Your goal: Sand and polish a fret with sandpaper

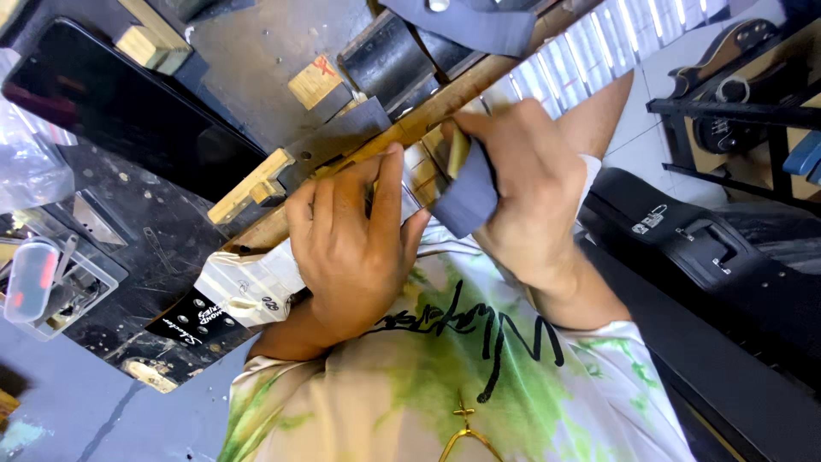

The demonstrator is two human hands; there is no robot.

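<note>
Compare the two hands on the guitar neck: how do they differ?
The left hand presses bare fingers onto the guitar neck, holding nothing; the right hand grips a folded grey pad. The left hand sits nearer the black headstock, the right hand further up. Both rest on the taped fretboard.

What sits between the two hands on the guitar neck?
In the head view, a short stretch of the guitar neck shows between the left hand and the right hand, along with the grey folded pad that the right hand grips.
</note>
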